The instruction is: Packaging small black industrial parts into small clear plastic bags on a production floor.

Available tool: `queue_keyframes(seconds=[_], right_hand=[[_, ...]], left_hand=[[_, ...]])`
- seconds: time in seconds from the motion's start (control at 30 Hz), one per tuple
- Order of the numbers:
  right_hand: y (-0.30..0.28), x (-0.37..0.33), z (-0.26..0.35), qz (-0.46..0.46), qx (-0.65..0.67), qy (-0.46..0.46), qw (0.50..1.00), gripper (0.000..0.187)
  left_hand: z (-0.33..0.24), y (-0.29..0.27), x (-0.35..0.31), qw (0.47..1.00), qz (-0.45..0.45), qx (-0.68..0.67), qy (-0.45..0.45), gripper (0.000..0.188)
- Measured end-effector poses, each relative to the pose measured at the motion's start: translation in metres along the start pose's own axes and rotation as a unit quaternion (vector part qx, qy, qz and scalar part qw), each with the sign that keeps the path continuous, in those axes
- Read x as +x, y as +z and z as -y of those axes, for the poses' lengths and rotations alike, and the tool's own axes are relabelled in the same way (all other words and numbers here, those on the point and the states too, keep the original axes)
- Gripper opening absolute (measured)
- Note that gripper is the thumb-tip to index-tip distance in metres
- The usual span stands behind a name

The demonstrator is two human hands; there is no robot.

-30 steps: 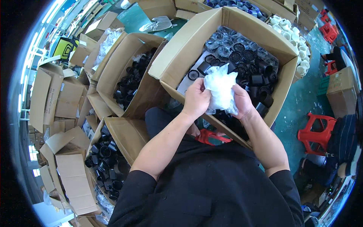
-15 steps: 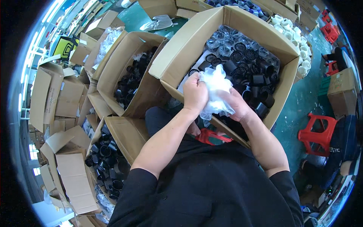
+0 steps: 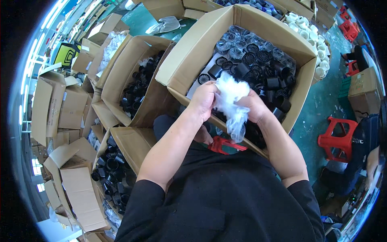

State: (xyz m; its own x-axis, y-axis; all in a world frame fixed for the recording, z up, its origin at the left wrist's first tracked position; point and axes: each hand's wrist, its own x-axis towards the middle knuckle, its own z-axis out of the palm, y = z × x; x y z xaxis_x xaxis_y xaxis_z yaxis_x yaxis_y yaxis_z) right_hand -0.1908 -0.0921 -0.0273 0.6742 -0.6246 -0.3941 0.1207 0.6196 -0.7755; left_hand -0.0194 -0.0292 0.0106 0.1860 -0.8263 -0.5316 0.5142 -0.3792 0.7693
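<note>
Between my two hands is a bunch of thin, clear-white plastic bags (image 3: 231, 97), crumpled together, with one end hanging down. My left hand (image 3: 204, 100) grips its left side, fingers curled in. On the other side my right hand (image 3: 254, 107) has its fingers closed on the bunch. Both hands are over the near edge of a large open cardboard box (image 3: 278, 22). Black plastic cups (image 3: 272, 83) lie loose in that box, some showing slotted round ends. Behind them are several pieces wrapped in clear plastic (image 3: 238, 41).
On the left, another open box (image 3: 117, 76) and a lower box hold more black parts (image 3: 115, 161). White cups (image 3: 308, 34) fill a container at the far right. A red stool (image 3: 338, 139) stands on the green floor, near another person's arm (image 3: 371, 165).
The plastic bunch has loosened and now trails lower toward me. My hands have shifted slightly around it, the left one turning its fingers inward.
</note>
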Motion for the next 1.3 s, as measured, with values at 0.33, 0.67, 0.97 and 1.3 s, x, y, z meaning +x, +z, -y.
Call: queue_keyframes(seconds=[0.33,0.67,0.97,1.3], right_hand=[[-0.009,-0.004,0.006,0.036,0.206,-0.053,0.976,0.055],[-0.016,-0.008,0.005,0.059,0.231,-0.081,0.968,0.055],[-0.001,-0.016,0.01,0.057,0.096,-0.035,0.993,0.044],[-0.012,-0.005,-0.009,0.126,0.092,0.018,0.988,0.04]], left_hand=[[0.012,0.017,-0.011,0.985,-0.046,0.161,0.047,0.014],[0.008,0.018,-0.013,0.992,0.02,0.114,-0.05,0.016],[-0.001,0.016,-0.019,0.993,0.002,-0.115,0.038,0.011],[0.005,-0.002,-0.034,0.961,0.079,0.15,0.22,0.015]])
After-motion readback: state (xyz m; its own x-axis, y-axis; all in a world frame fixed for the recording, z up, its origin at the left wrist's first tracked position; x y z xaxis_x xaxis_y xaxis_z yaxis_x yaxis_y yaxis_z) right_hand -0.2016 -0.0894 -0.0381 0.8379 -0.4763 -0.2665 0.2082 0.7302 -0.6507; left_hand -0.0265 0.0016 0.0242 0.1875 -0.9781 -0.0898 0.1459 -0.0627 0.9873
